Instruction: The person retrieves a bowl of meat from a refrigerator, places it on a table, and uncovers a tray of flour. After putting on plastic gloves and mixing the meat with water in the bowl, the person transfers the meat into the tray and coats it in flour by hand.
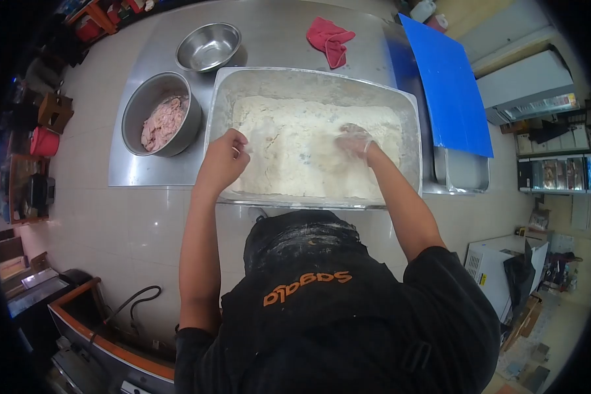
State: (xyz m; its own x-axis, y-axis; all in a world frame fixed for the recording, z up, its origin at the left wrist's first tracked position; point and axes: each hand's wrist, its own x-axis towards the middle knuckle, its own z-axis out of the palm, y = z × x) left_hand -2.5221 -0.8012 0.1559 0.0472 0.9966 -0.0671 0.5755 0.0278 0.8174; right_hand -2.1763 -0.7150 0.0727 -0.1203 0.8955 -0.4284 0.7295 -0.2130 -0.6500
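Note:
A large rectangular metal tub holds a wide bed of pale flour with a few small lumps on its surface. My left hand is over the tub's left side, its fingers curled together; a small whitish bit shows at the fingertips, too unclear to name. My right hand, in a thin clear glove dusted with flour, is at the flour on the right side. Motion blurs its fingers, so their grip does not show.
Left of the tub stands a deep metal pot with raw pink meat. Behind it is a metal bowl. A red cloth lies on the steel table. A blue board rests over a metal tray at right.

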